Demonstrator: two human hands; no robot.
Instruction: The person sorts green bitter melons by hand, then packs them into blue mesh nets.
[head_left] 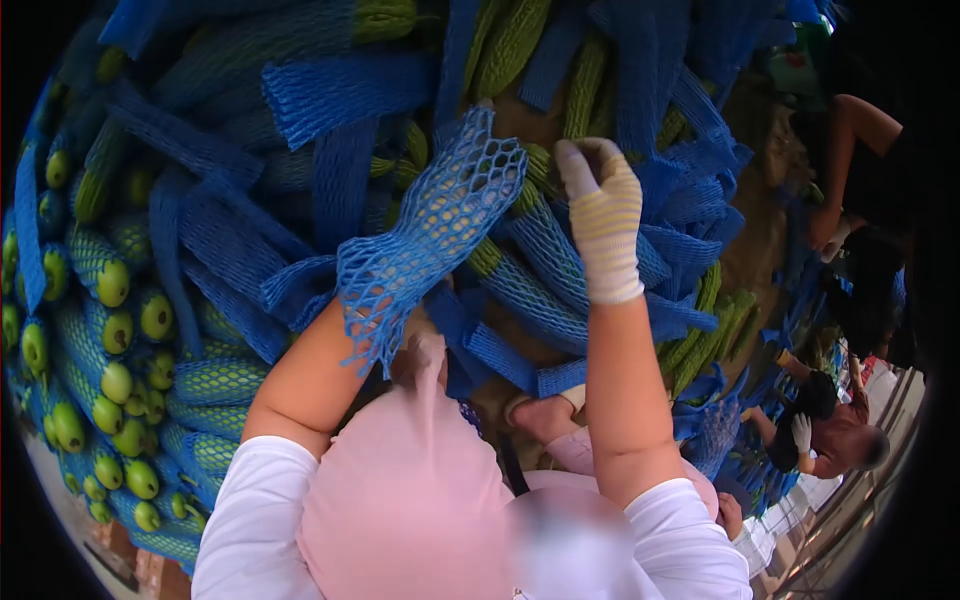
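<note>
the blue net sleeve sits over the left hand and wrist; whether the fingers inside are clenched, i cannot tell. it looks light, soft and stretchy, best taken by its loose rim. the gloved right hand has bent fingers beside a green gourd; any grip is unclear. the gourd seems firm, heavier, easily bruised, best held mid-body. netted gourds fill other sleeves at the left, some round ends poking out
</note>
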